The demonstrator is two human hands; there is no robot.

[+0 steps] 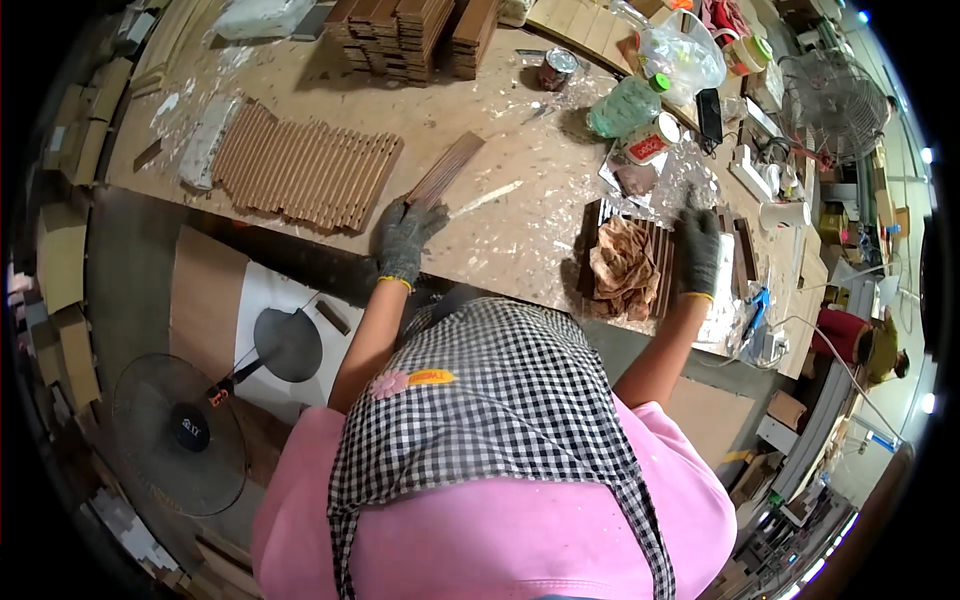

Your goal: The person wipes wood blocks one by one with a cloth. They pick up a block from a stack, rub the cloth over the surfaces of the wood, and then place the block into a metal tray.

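Observation:
My left hand [404, 243], in a grey glove with a yellow cuff, is at the bench's near edge, its fingers closed on the near end of a brown grooved wooden slat [447, 170]. The slat points away to the right. To the left of it lies a long row of brown slats [310, 165] packed side by side. My right hand [697, 245], gloved alike, has its fingers stretched forward, beside dark brown slats [664, 262]. A crumpled brown-stained cloth or paper [624, 268] rests on those slats, just left of that hand.
Stacked brown slats [400, 35] stand at the back of the paint-spotted workbench [500, 235]. A tin can [557, 68], a green bottle [622, 108] and a white tub [652, 138] are at the right back. Near the right corner lies a blue-handled tool [757, 310]. A floor fan [185, 430] stands lower left.

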